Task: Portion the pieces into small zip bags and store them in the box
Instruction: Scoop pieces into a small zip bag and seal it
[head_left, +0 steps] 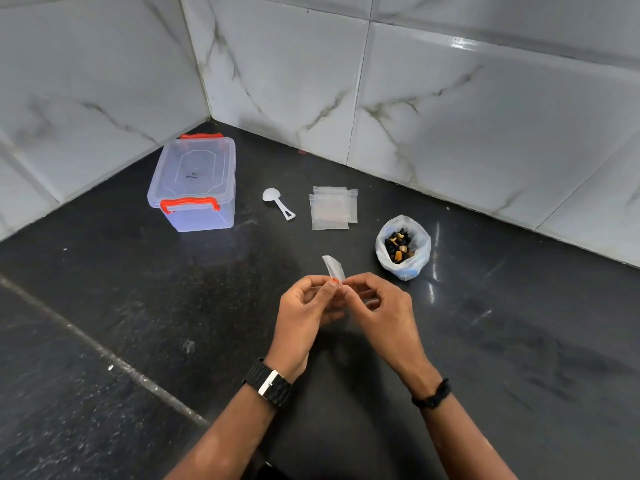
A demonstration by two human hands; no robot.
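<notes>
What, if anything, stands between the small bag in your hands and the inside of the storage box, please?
The box has its lid on, with an orange clasp down at the front, so the small bag pinched by the left hand and right hand cannot go in yet. The counter between them looks bare.

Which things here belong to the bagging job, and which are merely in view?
Job: small zip bag pinched by left hand and right hand; spare zip bags; scoop; bag of pieces; lidded box.
Merely in view: watch; wristband.
</notes>
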